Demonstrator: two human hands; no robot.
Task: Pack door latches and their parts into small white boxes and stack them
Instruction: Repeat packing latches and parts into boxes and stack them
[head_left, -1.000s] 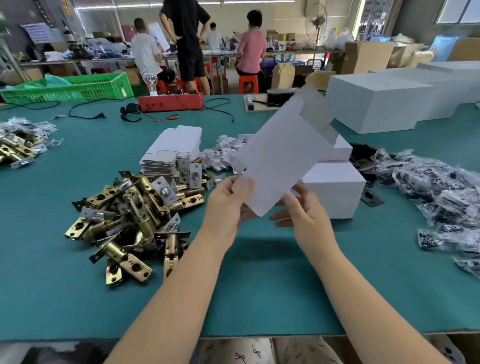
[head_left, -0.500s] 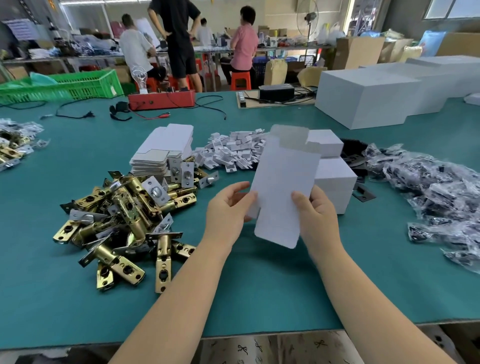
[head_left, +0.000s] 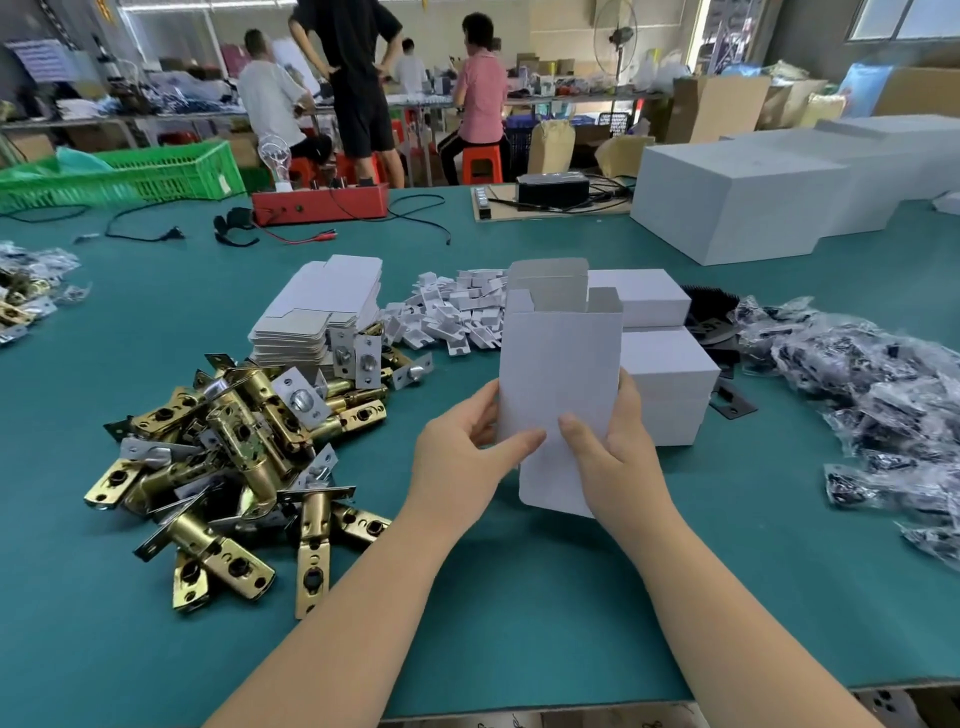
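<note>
While both hands, left hand (head_left: 462, 457) and right hand (head_left: 613, 462), pinch it, the white box (head_left: 558, 374) stands upright, top flaps open

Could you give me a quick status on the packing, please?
Left hand and right hand grip unfolded white box, top flaps open. Latch pile untouched. Nothing in the way.
</note>
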